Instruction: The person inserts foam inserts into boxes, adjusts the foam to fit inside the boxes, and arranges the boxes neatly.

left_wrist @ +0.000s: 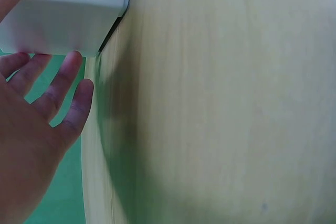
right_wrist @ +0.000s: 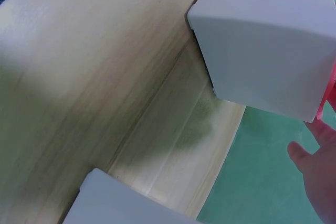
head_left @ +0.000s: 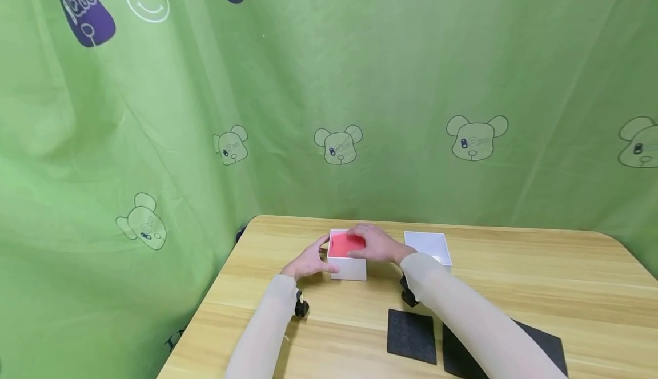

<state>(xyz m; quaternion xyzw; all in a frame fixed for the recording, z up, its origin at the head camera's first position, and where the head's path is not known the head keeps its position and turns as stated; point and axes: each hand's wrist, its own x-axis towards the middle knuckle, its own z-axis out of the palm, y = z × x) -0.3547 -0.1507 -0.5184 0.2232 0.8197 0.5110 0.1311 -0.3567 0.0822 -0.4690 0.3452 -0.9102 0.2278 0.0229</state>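
Black foam pads (head_left: pixel 412 336) lie nearest on the wooden desk (head_left: pixel 540 287), just right of centre. Beyond them the left hand (head_left: pixel 308 263) rests with relaxed, spread fingers against the left side of a white box (head_left: pixel 348 267) lined in red. The right hand (head_left: pixel 377 244) lies flat over the box's open top, fingers straight. Just right of it sits a second white box (head_left: pixel 429 245). Behind hangs a green curtain (head_left: pixel 329 93).

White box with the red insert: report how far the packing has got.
Done: the red insert lies inside the white box. In hand: the left hand steadies the box's side while the right hand rests on top. Left: the second white box piece and two black foam pads lie unused.
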